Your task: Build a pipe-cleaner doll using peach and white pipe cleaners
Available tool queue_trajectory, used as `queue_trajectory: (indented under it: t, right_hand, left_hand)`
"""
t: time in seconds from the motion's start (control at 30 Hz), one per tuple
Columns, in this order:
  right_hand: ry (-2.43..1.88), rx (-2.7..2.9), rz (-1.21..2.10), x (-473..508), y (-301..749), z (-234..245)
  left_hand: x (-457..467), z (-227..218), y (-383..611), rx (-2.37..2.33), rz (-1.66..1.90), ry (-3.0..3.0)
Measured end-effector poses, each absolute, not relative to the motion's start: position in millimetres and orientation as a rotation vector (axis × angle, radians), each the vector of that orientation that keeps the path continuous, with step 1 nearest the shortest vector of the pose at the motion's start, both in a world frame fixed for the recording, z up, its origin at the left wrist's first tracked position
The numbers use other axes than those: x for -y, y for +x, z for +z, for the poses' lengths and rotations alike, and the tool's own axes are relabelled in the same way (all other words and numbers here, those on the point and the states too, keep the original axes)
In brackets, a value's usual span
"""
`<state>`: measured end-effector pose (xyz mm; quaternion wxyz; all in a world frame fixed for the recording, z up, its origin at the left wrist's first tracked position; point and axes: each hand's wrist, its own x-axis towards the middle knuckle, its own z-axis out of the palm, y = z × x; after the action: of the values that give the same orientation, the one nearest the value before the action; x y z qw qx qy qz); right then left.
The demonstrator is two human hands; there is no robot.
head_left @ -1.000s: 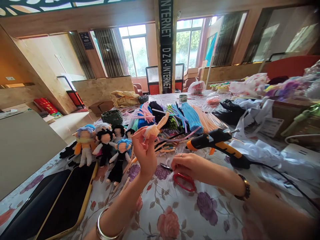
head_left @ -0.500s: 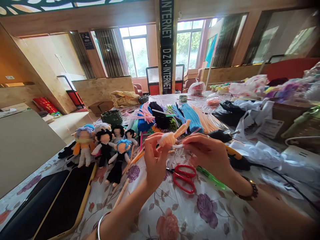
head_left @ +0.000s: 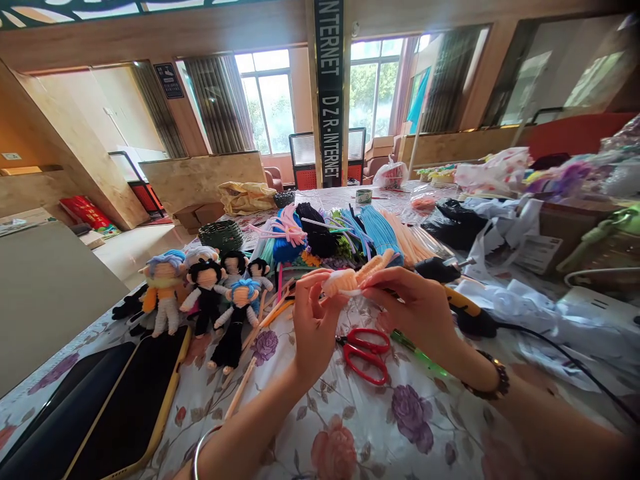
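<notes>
A peach pipe-cleaner doll piece (head_left: 344, 283), wound into a rounded body with limb-like ends pointing up and right, is pinched in my left hand (head_left: 316, 327). White fuzzy strand shows on its top and lower edge. My right hand (head_left: 417, 308) is closed at the piece's right side, its thumb and fingers pinching the white pipe cleaner (head_left: 354, 292) close against it; the fingertips partly hide the strand. Red-handled scissors (head_left: 367, 357) lie on the flowered tablecloth just below both hands. A green pen-like tool (head_left: 420, 353) lies under my right wrist.
Several finished dolls (head_left: 207, 293) stand grouped at left, behind a phone (head_left: 130, 407). Bundles of coloured pipe cleaners (head_left: 325, 230) lie beyond my hands. At right are a glue gun (head_left: 467, 310) with a black cord and white ribbon-like material (head_left: 545, 317).
My right hand has moved slightly left and in against the doll piece. The white strand shows less between the hands, and the piece's peach ends tilt lower to the right.
</notes>
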<state>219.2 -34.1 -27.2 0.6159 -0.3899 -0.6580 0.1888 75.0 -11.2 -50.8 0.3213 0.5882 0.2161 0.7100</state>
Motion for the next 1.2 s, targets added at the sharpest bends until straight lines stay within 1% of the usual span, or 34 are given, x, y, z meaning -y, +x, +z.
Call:
queue_trajectory:
  t: [0.17, 0.43, 0.67, 0.73, 0.83, 1.0, 1.2]
  right_hand:
    - [-0.889, 1.534, 0.463, 33.9, 219.7, -27.7]
    - [-0.912, 1.536, 0.483, 30.3, 220.7, -28.8]
    - [-0.878, 1.531, 0.246, 33.0, 217.9, -27.5]
    - [-0.866, 1.526, 0.223, 34.3, 215.5, -25.1]
    - [-0.952, 1.49, 0.266, 34.9, 213.3, -23.3]
    - [-0.976, 1.41, 0.499, 30.1, 215.9, -26.5]
    - [-0.967, 1.375, 0.525, 24.8, 218.7, -29.6]
  left_hand:
    - [14.3, -49.5, 75.1, -0.5, 1.826, 1.553]
    - [16.6, -48.4, 74.7, -0.525, 1.776, 1.503]
    - [16.6, -47.5, 76.0, -0.525, 1.781, 1.488]
    - [16.9, -46.8, 76.1, -0.529, 1.785, 1.478]
    - [17.0, -46.4, 75.7, -0.511, 1.786, 1.481]
    - [16.8, -47.0, 74.4, -0.459, 1.807, 1.527]
    - [16.6, -46.7, 74.2, -0.45, 1.802, 1.575]
